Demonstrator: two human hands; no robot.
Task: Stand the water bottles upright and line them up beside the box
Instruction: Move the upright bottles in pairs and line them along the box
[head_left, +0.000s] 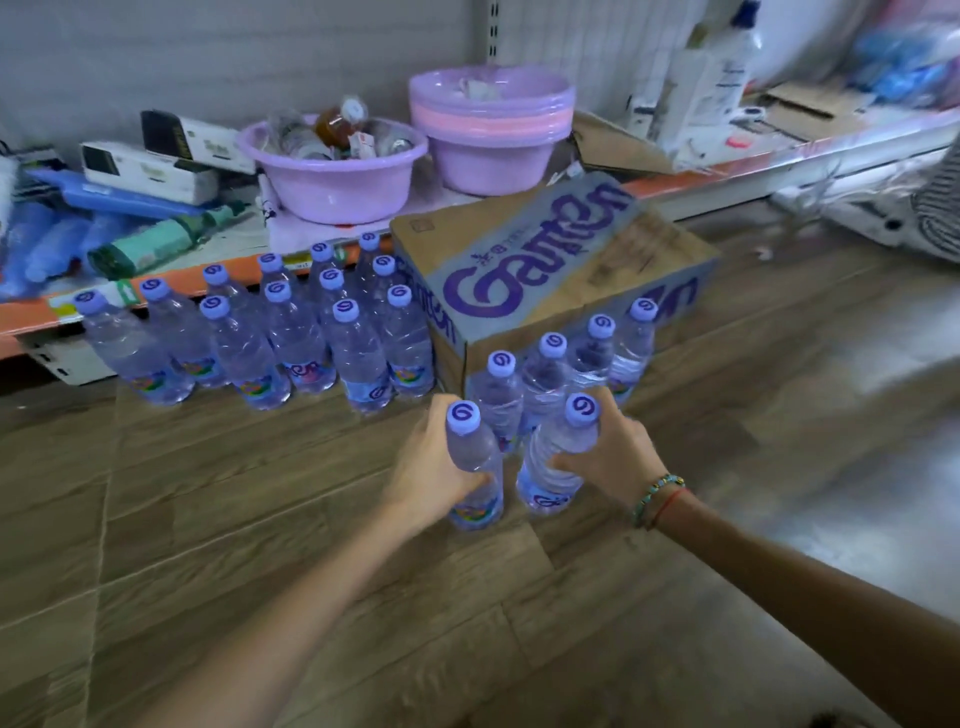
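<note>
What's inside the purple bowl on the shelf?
The lilac plastic basin on the low orange-edged shelf holds a brown-filled bottle with a white cap and some clear wrapped items. Its wall hides whatever lies deeper.

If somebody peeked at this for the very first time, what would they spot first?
Probably the two hands in the middle: the left hand and the right hand each grip an upright water bottle on the wooden floor. Right behind them sits a big cardboard box with purple lettering. Lots of purple-capped bottles stand upright to its left, and a short row lines its front.
</note>
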